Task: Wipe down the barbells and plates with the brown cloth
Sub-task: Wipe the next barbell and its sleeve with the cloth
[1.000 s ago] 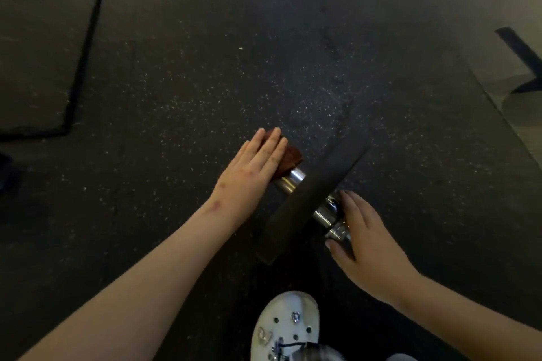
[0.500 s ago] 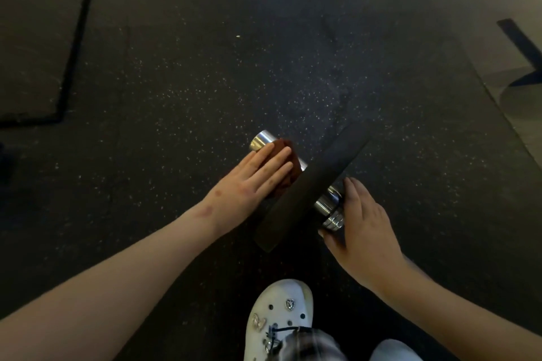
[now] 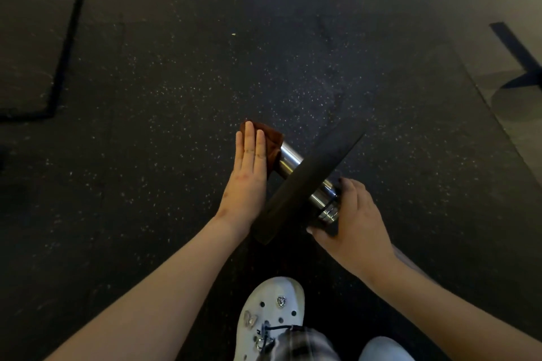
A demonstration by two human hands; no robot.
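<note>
I can read no writing, number, brand or sign here: the black plate, barbell sleeve, brown cloth and white shoe show none.

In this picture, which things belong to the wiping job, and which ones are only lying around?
Part of the job:
- brown cloth, pressed onto the barbell by the flat left hand
- black plate on the barbell
- right hand, gripping the barbell

Just lying about:
- white shoe
- pale speck on the floor
- dark blue shape, far right
</note>
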